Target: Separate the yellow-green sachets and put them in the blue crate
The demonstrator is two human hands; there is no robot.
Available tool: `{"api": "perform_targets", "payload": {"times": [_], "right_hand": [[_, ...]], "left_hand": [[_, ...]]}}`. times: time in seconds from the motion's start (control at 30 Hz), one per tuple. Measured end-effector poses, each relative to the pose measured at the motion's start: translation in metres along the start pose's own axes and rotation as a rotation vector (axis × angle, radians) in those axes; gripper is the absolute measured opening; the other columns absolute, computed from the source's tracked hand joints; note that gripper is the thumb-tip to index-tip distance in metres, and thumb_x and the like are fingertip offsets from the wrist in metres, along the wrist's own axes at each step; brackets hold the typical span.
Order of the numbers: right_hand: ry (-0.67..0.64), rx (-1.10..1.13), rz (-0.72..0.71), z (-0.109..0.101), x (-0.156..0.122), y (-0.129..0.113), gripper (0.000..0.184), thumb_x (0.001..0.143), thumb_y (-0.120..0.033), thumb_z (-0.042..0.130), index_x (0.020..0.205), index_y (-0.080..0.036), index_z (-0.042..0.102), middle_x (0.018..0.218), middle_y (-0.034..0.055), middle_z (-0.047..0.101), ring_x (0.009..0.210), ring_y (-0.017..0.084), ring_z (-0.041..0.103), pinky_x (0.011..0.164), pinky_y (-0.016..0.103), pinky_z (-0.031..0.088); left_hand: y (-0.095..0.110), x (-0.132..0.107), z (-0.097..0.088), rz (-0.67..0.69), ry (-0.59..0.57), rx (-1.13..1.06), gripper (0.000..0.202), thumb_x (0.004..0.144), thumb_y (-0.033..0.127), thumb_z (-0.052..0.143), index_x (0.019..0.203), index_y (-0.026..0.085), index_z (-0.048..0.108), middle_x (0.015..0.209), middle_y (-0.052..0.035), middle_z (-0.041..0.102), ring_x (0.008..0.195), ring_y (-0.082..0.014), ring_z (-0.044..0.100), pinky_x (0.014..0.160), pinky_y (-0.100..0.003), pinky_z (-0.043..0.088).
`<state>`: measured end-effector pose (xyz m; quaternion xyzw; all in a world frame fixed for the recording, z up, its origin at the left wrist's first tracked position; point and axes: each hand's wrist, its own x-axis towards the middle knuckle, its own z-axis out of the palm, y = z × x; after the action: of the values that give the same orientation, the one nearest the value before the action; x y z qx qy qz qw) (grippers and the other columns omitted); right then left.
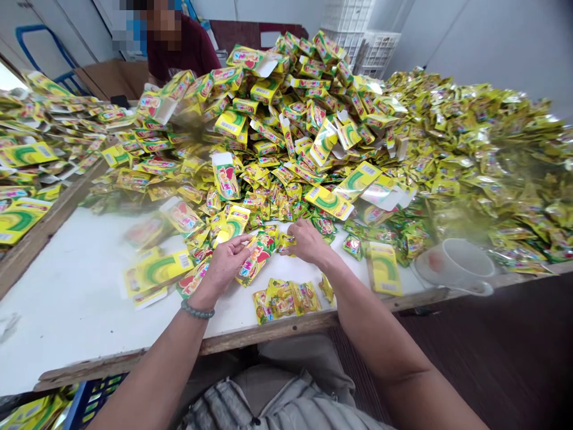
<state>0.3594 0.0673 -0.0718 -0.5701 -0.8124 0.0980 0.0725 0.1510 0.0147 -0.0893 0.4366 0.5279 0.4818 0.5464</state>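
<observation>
My left hand (226,263) curls around a small yellow and green carton (256,258) that lies tilted on the white table (67,298). My right hand (307,240) rests palm down with its fingertips pinching a small yellow sachet (286,242) at the foot of the heap. A row of yellow sachets (286,297) lies near the table's front edge, just below both hands. Flat folded cartons (156,270) lie to the left of my left hand.
A huge heap of yellow cartons (286,101) and loose sachets (470,137) covers the table's far half. A white cup on a saucer (456,266) stands at the right front edge. Another person (179,45) sits across the table. More flat cartons (22,179) are stacked at left.
</observation>
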Motion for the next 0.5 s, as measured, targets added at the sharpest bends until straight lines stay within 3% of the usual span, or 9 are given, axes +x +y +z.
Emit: {"api": "perform_targets", "payload": {"times": [0.07, 0.17, 0.27, 0.4, 0.5], "right_hand": [[-0.021, -0.034, 0.002, 0.002, 0.0, -0.002, 0.033, 0.068, -0.033, 0.084, 0.089, -0.014, 0.065, 0.099, 0.0121, 0.062, 0.096, 0.025, 0.055, 0.076, 0.03, 0.041], [-0.016, 0.079, 0.053, 0.002, 0.0, 0.0, 0.031, 0.068, -0.03, 0.083, 0.085, -0.018, 0.06, 0.079, 0.002, 0.06, 0.075, 0.017, 0.053, 0.061, 0.026, 0.034], [0.085, 0.253, 0.092, -0.002, 0.001, 0.007, 0.028, 0.069, -0.027, 0.08, 0.074, -0.02, 0.054, 0.065, -0.0044, 0.053, 0.063, 0.012, 0.045, 0.055, 0.025, 0.027], [0.278, 0.715, 0.068, -0.007, 0.004, 0.007, 0.036, 0.07, -0.04, 0.076, 0.068, -0.021, 0.046, 0.063, -0.0054, 0.049, 0.059, 0.01, 0.042, 0.055, 0.024, 0.031], [0.307, 1.014, -0.037, -0.003, 0.006, -0.002, 0.043, 0.064, -0.051, 0.077, 0.072, -0.021, 0.047, 0.067, -0.0049, 0.049, 0.059, 0.01, 0.043, 0.056, 0.024, 0.035]], "left_hand": [[-0.001, 0.0, 0.0, -0.005, -0.004, 0.005, 0.073, 0.054, 0.052, 0.086, 0.111, 0.011, 0.067, 0.075, -0.0042, 0.075, 0.073, -0.0209, 0.069, 0.067, -0.031, 0.053], [-0.001, 0.0, -0.001, -0.022, -0.022, -0.019, 0.072, 0.054, 0.05, 0.086, 0.11, 0.01, 0.067, 0.075, -0.0045, 0.075, 0.07, -0.02, 0.069, 0.066, -0.03, 0.053], [-0.001, 0.0, 0.0, -0.034, -0.022, -0.043, 0.07, 0.052, 0.048, 0.088, 0.108, 0.011, 0.067, 0.077, -0.0048, 0.075, 0.069, -0.0185, 0.068, 0.068, -0.03, 0.053], [0.001, 0.0, 0.001, -0.008, -0.002, -0.022, 0.066, 0.052, 0.05, 0.087, 0.102, 0.011, 0.069, 0.066, 0.0, 0.071, 0.063, -0.0161, 0.065, 0.066, -0.029, 0.051], [0.001, 0.001, 0.002, -0.005, -0.001, -0.037, 0.065, 0.052, 0.048, 0.088, 0.102, 0.011, 0.07, 0.067, 0.0005, 0.071, 0.064, -0.0147, 0.064, 0.067, -0.027, 0.051]]}}
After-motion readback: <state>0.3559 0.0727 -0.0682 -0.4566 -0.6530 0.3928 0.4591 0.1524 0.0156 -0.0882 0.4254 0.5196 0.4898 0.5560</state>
